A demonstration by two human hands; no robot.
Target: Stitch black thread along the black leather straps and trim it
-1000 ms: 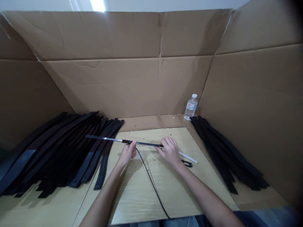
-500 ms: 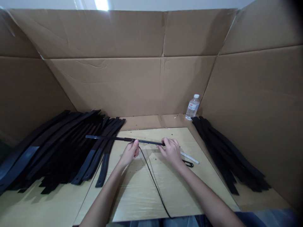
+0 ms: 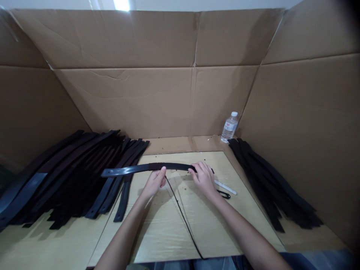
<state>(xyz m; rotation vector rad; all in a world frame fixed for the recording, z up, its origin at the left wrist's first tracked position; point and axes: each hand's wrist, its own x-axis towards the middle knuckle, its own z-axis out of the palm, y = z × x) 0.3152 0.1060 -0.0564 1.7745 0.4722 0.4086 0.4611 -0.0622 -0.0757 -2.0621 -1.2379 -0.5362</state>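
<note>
A long, slightly curved black strip (image 3: pixel 126 170) is held level above the board, its shiny flat end pointing left and a ribbed, darker section near its middle. My left hand (image 3: pixel 155 182) pinches the strip and a thin black cord (image 3: pixel 182 215) at that section. From there the cord runs down to the board's front edge. Around the strip's right part my right hand (image 3: pixel 204 178) is closed, covering some of it. Just beyond that wrist lie a white pen-like stick (image 3: pixel 226 187) and a black loop-shaped handle (image 3: pixel 224 195), partly hidden.
Many similar black strips lie in a large pile (image 3: pixel 70 176) on the left. A smaller bundle of black strips (image 3: pixel 270 183) rests along the right side. A water bottle (image 3: pixel 230 127) stands at the back right. Cardboard walls (image 3: pixel 126 101) enclose the pale board (image 3: pixel 163 236).
The strip has been turned about its length, so its broad face shows now instead of its thin edge. Both hands keep nearly the same places.
</note>
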